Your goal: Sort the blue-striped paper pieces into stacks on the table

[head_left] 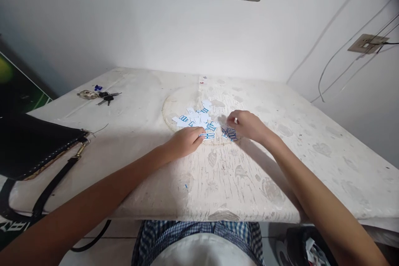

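A loose heap of small white paper slips [195, 117], some with blue-outlined markings, lies on the covered table in front of me. At the near edge of the heap, my left hand [186, 141] is closed, pinching a blue-marked paper slip [209, 136] between thumb and fingers. My right hand [247, 124] is just right of the heap, its fingers curled together in a pinch. Whatever is between those fingertips is too small to make out. Beneath and beside them lie several blue-marked slips [230, 134].
A pale patterned cover [243, 174] spreads over the table. Keys [107, 98] lie at the back left, and a black bag [37, 145] with a strap is at the left edge. A wall socket [368, 44] with cables is at right. Below the table's right front stands a bin [299, 241].
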The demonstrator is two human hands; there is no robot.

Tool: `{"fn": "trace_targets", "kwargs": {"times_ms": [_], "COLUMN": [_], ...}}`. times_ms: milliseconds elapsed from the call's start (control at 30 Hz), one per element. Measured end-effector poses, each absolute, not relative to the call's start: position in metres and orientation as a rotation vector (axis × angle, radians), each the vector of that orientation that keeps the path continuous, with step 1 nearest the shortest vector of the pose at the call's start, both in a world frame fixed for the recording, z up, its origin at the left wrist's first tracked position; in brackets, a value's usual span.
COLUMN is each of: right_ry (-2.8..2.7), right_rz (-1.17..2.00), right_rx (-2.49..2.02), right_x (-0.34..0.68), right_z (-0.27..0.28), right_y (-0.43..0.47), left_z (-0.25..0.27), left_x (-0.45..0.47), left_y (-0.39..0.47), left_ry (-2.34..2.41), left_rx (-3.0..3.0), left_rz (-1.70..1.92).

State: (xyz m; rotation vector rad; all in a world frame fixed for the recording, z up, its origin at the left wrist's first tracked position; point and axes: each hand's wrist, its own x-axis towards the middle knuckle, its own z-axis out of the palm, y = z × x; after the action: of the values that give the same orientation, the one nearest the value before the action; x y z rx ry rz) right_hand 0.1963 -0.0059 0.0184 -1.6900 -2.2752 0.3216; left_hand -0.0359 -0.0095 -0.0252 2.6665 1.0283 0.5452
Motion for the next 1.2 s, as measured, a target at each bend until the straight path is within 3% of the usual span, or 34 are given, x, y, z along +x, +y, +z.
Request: {"fn": "trace_targets", "kwargs": {"times_ms": [167,900,1200], "right_ry": [-2.393,-2.396,-2.17], "right_rz": [0.756,0.899,1.336], "right_rx": [-1.799,-1.55,-1.264], "right_x": [0.214,0.206,0.199], "right_z": [0.024,0.02,0.03], "right_y": [0.001,-0.001,-0.007], "left_z": [-0.021,-0.018,-0.018], "left_x": [-0.034,-0.034,-0.037], "left_y": [-0.011,-0.012,-0.012], "left_ry": [1.059,1.11,1.051], "left_rx": [2.648,2.644,2.648], "left_rz": [0.534,0.484,0.445]}}
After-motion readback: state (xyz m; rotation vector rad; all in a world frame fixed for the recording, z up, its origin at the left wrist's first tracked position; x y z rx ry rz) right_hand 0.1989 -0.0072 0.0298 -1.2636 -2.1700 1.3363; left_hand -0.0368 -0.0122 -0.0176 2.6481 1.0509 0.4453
